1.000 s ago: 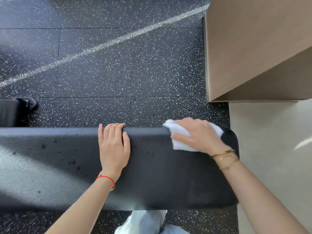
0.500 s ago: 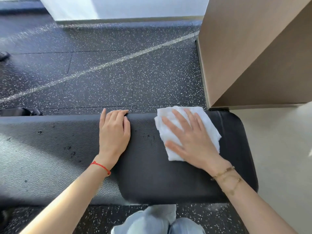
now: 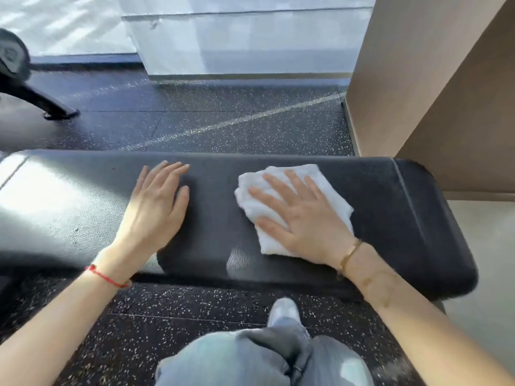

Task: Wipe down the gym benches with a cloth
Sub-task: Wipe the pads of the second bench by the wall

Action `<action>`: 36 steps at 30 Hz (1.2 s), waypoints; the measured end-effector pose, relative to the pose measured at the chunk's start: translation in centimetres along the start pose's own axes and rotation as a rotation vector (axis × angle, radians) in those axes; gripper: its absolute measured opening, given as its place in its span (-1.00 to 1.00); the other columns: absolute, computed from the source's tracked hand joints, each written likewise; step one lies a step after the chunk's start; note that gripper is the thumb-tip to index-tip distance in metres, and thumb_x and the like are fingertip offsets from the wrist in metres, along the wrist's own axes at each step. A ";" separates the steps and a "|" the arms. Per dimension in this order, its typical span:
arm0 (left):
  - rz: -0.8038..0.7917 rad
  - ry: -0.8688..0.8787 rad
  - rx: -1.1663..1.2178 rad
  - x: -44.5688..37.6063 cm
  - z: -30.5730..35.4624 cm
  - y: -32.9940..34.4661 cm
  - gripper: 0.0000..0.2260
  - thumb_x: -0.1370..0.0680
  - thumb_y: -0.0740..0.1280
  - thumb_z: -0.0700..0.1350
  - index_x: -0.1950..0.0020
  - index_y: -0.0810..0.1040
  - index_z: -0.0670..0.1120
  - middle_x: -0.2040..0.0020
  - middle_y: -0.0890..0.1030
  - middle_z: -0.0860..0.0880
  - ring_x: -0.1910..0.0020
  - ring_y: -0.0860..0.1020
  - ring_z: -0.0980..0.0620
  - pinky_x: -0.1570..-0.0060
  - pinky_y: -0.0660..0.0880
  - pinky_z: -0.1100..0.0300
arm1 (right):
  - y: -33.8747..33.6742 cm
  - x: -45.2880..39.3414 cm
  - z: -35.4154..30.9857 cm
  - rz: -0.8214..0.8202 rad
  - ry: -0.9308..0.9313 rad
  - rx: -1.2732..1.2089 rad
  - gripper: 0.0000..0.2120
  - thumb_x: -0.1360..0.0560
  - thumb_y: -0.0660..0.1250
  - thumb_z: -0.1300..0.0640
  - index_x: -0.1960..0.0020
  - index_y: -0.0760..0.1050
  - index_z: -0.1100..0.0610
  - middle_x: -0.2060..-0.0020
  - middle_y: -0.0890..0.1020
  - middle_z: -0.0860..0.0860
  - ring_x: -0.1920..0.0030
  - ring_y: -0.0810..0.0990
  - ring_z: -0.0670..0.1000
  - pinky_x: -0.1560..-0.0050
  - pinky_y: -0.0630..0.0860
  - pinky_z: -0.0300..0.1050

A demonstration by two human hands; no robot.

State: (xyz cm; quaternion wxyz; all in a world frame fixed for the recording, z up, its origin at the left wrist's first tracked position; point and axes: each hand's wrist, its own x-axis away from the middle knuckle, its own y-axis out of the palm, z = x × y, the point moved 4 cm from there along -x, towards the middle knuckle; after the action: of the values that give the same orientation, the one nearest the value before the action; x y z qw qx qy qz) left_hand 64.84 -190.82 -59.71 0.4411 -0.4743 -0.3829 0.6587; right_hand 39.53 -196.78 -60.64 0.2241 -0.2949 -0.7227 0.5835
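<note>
We're pressing the white cloth (image 3: 292, 207) flat on the black bench (image 3: 390, 218) pad.
Right hand (image 3: 303, 218) is lying on the cloth near the bench's right end, fingers straight and spread, no grip. Left hand (image 3: 157, 207) is resting flat and relaxed beside it, holding nothing.

Speckled black floor (image 3: 223, 129), tan wall (image 3: 418, 79) at right, jeans (image 3: 250, 358) below.
</note>
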 end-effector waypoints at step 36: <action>0.078 -0.103 0.071 5.2 -2.8 -0.3 -0.46 -0.54 -0.01 0.02 -0.49 0.41 -0.03 -0.51 0.38 0.02 -0.54 0.23 0.03 -0.56 0.04 -0.02 | 1.8 -13.0 -6.8 -0.055 0.256 0.007 -0.46 -0.62 -0.11 -0.31 -0.57 -0.06 -0.28 -0.60 -0.04 -0.13 -0.59 -0.18 0.10 -0.53 -0.29 0.19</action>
State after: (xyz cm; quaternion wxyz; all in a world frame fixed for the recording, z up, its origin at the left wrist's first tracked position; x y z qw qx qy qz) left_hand 66.74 -185.54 -61.70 0.4113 -0.4384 -0.3626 0.7122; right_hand 53.83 -200.64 -60.66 0.3316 -0.3463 -0.6938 0.5373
